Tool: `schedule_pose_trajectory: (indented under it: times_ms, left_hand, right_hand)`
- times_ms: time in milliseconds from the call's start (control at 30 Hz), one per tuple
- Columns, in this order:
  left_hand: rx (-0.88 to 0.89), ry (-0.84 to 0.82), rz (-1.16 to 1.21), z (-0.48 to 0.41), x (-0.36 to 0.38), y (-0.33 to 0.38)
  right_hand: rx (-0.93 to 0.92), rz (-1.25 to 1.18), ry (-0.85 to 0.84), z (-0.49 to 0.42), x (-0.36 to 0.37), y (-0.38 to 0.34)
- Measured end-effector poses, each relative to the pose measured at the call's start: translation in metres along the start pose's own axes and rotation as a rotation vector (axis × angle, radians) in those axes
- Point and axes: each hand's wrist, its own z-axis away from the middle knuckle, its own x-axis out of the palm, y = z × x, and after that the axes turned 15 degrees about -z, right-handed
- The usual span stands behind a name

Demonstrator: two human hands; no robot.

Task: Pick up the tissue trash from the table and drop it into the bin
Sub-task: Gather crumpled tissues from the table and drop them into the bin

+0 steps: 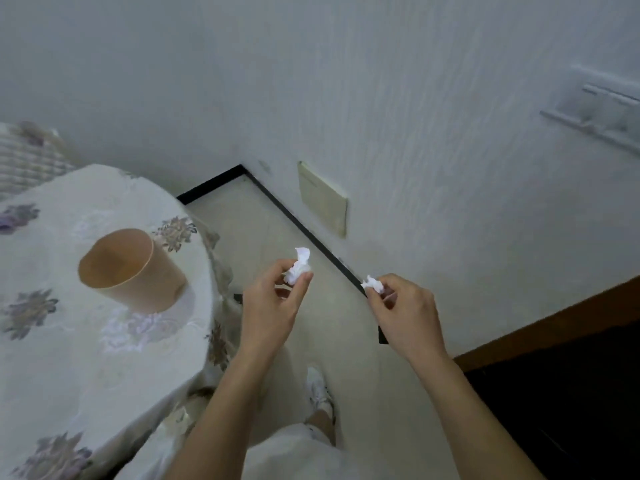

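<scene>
Left hand (273, 303) grip pinches crumpled tissue (298, 268); right hand (403, 310) grip pinches tissue scrap (372, 284)

both hands (273, 306) (403, 306) raised, fingers (304, 279) pinched

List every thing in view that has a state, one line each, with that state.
Bin: upright on the table, open, looks empty.
Left hand: shut on a crumpled tissue, over the floor.
Right hand: pinching a smaller tissue scrap, over the floor.
Tablecloth: spread flat, draped over the edge.
</scene>
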Motion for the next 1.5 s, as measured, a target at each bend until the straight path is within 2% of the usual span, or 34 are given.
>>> schedule_pose_trajectory:
  times_ms: [300,467,567,800,1000,1233,1333,1500]
  left_hand:
    - [-0.071,0.139,-0.047,-0.164,-0.018,-0.037]
    - [-0.100,0.225,-0.093,-0.214,-0.037,-0.054]
    - [-0.186,0.283,-0.067,-0.230,-0.049,-0.067]
    - [-0.416,0.511,-0.110,-0.235,-0.082,-0.099]
    - [-0.614,0.760,-0.266,-0.218,-0.095,-0.106]
    - [-0.856,1.002,-0.330,-0.164,-0.110,-0.103]
    - [-0.884,1.009,-0.482,-0.148,-0.118,-0.106]
    - [-0.941,0.921,-0.715,-0.142,-0.131,-0.113]
  right_hand:
    - [-0.094,0.033,-0.174,-0.167,0.091,-0.046]
    - [-0.153,-0.007,-0.251,-0.227,0.134,-0.067]
    - [-0.184,-0.037,-0.343,-0.256,0.162,-0.079]
    - [-0.300,-0.072,-0.642,-0.302,0.250,-0.112]
    - [-0.516,-0.078,-1.008,-0.316,0.306,-0.155]
    - [-0.763,-0.218,-1.241,-0.291,0.351,-0.190]
    - [-0.858,-0.201,-1.300,-0.276,0.365,-0.202]
    - [-1.006,-0.146,-1.334,-0.258,0.385,-0.222]
